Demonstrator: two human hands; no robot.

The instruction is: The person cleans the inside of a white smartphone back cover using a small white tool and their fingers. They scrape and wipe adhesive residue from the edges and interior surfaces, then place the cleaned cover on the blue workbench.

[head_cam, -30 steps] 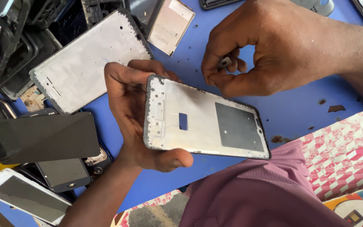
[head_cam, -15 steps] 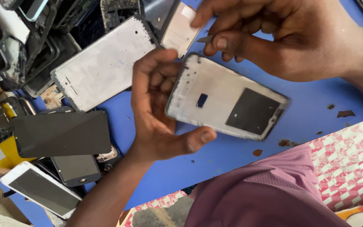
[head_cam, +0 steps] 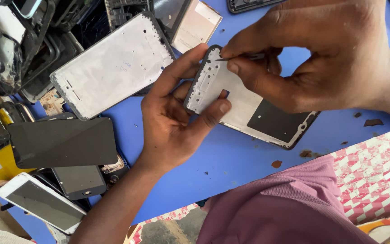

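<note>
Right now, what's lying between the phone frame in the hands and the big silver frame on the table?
In the head view, only the left hand and bare blue table lie between the held phone frame and the silver frame.

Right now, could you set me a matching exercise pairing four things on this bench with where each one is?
Things:
1. phone frame
2. thin metal tool
3. white phone
4. second frame

Places:
A. pinched in the right hand
B. lower left, screen up
C. held in the left hand
D. flat on the blue table, upper left

Pairs: 1-C, 2-A, 3-B, 4-D
</note>
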